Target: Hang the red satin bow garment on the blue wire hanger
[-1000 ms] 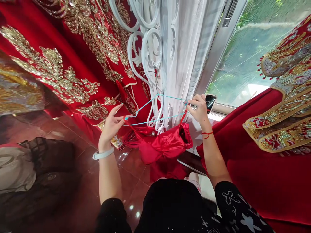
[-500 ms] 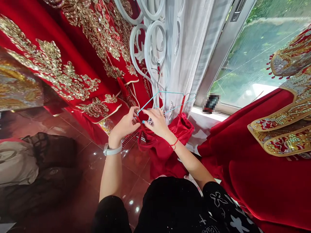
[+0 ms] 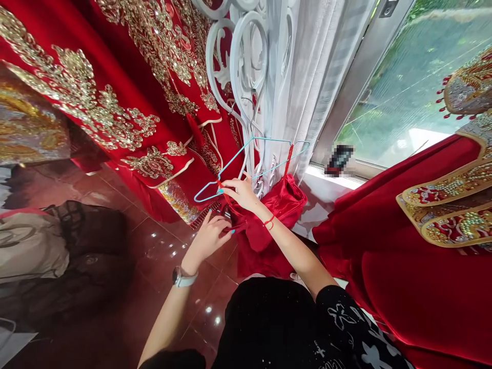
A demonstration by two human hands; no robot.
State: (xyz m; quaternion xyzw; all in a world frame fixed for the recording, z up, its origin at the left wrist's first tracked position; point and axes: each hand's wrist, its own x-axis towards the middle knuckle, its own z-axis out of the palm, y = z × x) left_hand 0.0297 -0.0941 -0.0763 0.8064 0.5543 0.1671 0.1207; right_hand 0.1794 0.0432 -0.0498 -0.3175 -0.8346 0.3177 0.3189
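Observation:
A light-blue wire hanger [image 3: 235, 158] hangs by its hook from the white scrollwork stand. On it is a red satin dress [image 3: 258, 218]; one thin red strap [image 3: 289, 160] loops over the hanger's right side. My right hand [image 3: 243, 195] pinches the other strap against the hanger near its left end, which sticks out past my fingers. Lower down, my left hand [image 3: 210, 237] has its thumb and fingers closed at the dress's left upper edge, its index finger raised. Part of the dress's neckline lies hidden behind my right hand.
Red garments with gold beading [image 3: 146, 128] hang at the left, close to my hands. A white scrollwork stand [image 3: 265, 46] rises ahead beside a white curtain [image 3: 307, 77] and a window [image 3: 388, 102]. More red beaded clothing [image 3: 403, 287] hangs right. Dark bags [image 3: 92, 246] lie on the tiled floor.
My left hand has left the hanger's end and moved down to the dress's edge. The hanger's left end now shows. My right hand stays at the strap, shifted slightly left.

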